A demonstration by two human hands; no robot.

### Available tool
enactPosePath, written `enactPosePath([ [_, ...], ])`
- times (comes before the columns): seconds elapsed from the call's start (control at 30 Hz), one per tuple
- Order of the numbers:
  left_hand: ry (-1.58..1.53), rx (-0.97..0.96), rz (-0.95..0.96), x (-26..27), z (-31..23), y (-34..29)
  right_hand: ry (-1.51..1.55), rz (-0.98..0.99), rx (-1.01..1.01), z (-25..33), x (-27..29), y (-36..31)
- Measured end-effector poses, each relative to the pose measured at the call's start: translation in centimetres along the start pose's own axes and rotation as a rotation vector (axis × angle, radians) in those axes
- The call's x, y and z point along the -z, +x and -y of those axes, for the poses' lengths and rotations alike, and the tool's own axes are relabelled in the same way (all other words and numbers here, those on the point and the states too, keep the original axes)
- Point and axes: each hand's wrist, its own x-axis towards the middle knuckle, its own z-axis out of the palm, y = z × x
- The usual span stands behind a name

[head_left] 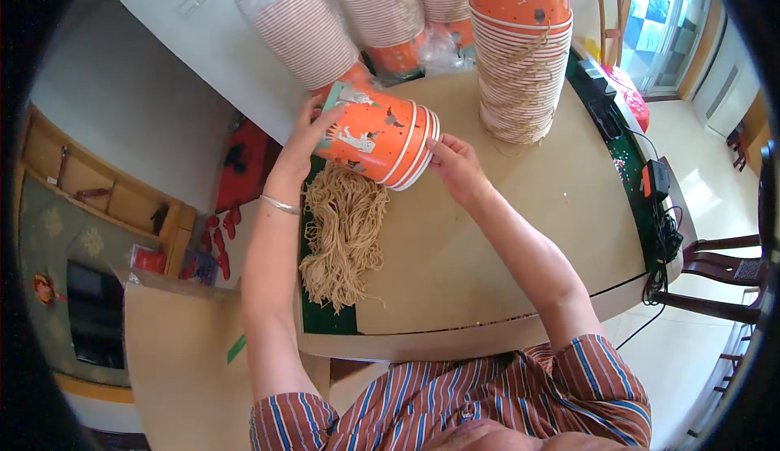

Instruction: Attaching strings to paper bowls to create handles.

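- Open for passage across the bare tan board (496,248), between both forearms and out rightward from the right forearm (540,260).
- Narrower, yet clear, between the right hand (461,168) and the tall upright stack of orange-and-white paper buckets draped in beige cord (522,77).
- Filled, between right hand and left hand (309,140), by a short tilted stack of orange paper buckets with white rims (378,136).
- Obstructed beside the left forearm by a loose beige cord heap (345,236).
- Blocked beyond by leaning, plastic-wrapped bucket stacks (301,36).
- Cluttered along the right edge with black cables (665,244).
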Motion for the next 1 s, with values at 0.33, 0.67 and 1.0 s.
enactPosePath([
  [0.33,-0.512,-0.084,-0.151,7.7,-3.2,-3.5,0.107,-0.006,-0.028,1.9,1.7,-1.0],
  [0.67,-0.809,-0.199,-0.273,2.9,-0.7,-14.9,-0.042,-0.052,0.004,6.0,0.4,1.9],
  [1.0,-1.258,0.245,0.4,-13.8,6.3,-22.1,-0.385,0.023,-0.015,11.0,-3.6,2.0],
])
